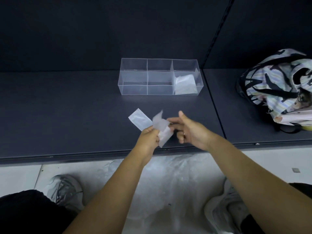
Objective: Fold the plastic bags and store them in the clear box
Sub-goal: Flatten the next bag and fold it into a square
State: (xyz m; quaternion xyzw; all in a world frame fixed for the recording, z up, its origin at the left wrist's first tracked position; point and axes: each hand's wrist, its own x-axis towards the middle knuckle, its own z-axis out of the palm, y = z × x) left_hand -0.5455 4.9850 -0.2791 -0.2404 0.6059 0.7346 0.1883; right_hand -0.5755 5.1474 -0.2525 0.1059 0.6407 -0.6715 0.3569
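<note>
A clear box [133,88] with several compartments stands on the dark shelf. Its right-hand compartment holds folded plastic bags [184,85]. Near the shelf's front edge my left hand [150,135] pinches a partly folded translucent plastic bag [160,124], whose long strip lies flat on the shelf to the left. A flap of it sticks up, blurred. My right hand [189,129] is beside the bag with thumb raised and fingers loosely curled, its fingertips at the flap; whether they grip it I cannot tell.
A patterned fabric bag [276,85] sits on the shelf at the far right. A pile of clear plastic bags [175,179] lies on the pale floor below the shelf edge, between my two shoes.
</note>
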